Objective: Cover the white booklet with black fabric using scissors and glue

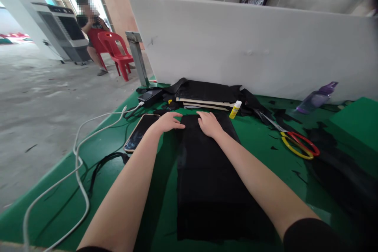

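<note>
A long piece of black fabric [206, 173] lies flat on the green table, running from the middle toward me. At its far left edge is my left hand [169, 122], fingers apart, with the tips at the cloth. My right hand [209, 123] rests on the far part of the fabric, its fingers stretched out. Just beyond the hands, a stack of boards [203, 103] has black cloth [209, 89] draped over it. A yellow glue stick [235, 110] with a white cap stands to the right of the stack.
A smartphone [142, 132], a white cable [77, 157] and a black power bank [150, 96] lie left. Right are scissors [295, 143], black scraps and a purple bottle [315, 97]. A white panel [251, 47] rises behind the green table [118, 181]. A seated person [91, 27] is beyond, near red chairs [116, 49].
</note>
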`<state>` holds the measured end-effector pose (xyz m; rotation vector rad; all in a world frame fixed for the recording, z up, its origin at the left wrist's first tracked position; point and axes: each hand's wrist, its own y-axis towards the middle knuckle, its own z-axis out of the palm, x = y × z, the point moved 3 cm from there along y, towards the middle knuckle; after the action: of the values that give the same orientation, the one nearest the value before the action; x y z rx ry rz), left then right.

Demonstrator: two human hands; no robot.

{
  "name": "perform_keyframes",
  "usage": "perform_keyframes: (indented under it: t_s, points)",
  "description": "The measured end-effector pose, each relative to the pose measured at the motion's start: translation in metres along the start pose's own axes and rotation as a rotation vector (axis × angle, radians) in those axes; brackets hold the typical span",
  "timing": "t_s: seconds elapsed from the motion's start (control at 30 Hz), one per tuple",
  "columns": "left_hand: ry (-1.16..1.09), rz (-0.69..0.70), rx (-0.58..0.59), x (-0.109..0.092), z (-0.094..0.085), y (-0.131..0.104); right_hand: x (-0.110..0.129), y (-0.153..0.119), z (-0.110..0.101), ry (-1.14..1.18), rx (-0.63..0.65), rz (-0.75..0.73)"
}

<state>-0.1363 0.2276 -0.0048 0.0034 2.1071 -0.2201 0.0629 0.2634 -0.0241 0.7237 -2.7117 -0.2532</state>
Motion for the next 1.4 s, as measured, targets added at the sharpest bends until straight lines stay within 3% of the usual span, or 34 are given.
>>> perform_keyframes:
  t_s: [0.2, 0.37, 0.73, 0.97, 1.4]
  points:
    - [-0.089, -0.026, 0.226, -0.001, -0.003, -0.01, 0.001, -0.001, -0.001, 0.001, 0.006, 0.002]
    - [-0.124, -0.047, 0.189, 0.0, -0.007, -0.009, 0.001, -0.002, -0.001, -0.002, 0.005, 0.003]
    - [0.142, 0.003, -0.021, 0.011, -0.021, -0.001, 0.001, -0.002, -0.002, -0.006, 0.005, 0.002]
    - [0.273, 0.141, -0.136, 0.014, -0.01, 0.01, 0.0, -0.001, 0.0, -0.01, 0.021, 0.004]
    - [0.227, 0.331, -0.145, -0.002, 0.014, 0.013, 0.002, -0.001, -0.001, -0.015, 0.036, 0.019]
